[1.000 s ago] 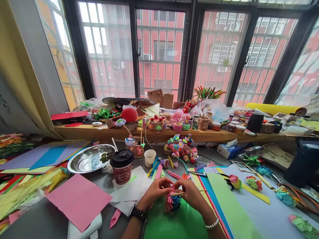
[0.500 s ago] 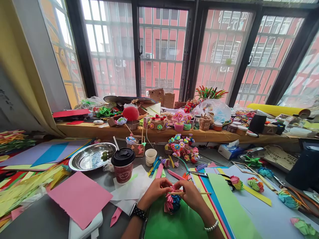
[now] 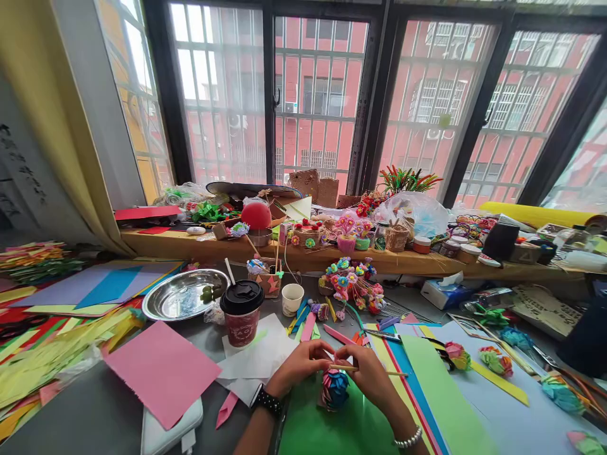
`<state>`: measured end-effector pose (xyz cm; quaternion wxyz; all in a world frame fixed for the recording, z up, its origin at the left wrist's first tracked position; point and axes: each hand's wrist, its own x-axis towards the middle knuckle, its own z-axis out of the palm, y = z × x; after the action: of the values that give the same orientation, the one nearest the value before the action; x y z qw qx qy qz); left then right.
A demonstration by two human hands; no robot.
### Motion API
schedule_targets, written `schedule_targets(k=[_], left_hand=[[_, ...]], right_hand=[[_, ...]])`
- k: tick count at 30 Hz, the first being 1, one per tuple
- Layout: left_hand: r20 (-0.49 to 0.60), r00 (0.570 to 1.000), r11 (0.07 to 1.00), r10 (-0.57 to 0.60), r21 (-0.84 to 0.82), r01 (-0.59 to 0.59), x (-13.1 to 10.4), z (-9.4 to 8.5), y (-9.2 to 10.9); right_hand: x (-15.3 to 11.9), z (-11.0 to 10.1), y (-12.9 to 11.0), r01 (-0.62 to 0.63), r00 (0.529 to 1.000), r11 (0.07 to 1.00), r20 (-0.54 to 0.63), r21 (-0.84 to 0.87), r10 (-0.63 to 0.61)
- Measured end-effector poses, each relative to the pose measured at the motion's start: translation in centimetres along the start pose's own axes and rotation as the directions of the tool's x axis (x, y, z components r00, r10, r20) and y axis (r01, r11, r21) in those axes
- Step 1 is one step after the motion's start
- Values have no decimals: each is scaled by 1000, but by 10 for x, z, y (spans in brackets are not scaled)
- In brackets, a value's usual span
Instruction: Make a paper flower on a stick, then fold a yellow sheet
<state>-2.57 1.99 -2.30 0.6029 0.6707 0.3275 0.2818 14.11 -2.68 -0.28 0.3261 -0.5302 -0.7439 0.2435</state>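
Left hand [image 3: 303,366] pinches the near flower [image 3: 336,390], right hand [image 3: 367,373] a stick [image 3: 344,368], probably for curling, which calls next for gentle rolling.

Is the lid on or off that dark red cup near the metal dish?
On: the black lid covers the top of the dark red cup, which stands upright beside the metal dish. Its contents are hidden.

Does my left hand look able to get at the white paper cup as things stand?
Likely yes: the white paper cup stands just beyond your left hand, with only low paper strips seen between and the lidded cup off to one side. That hand is busy at the paper flower, though.
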Motion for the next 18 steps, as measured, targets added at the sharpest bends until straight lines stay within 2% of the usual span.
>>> schedule_targets(k=[3, 11, 18], left_hand=[[22, 1000, 1000, 4, -18, -4, 1, 0, 0], [-59, 998, 1000, 21, 5, -20, 3, 0, -2], [-56, 998, 999, 25, 23, -24, 0, 0, 1]], right_hand=[[0, 0, -1, 6, 1000, 1000, -16, -4, -6], [0, 0, -3, -3, 1000, 1000, -22, -27, 3], [1, 0, -4, 9, 1000, 999, -25, -40, -10]])
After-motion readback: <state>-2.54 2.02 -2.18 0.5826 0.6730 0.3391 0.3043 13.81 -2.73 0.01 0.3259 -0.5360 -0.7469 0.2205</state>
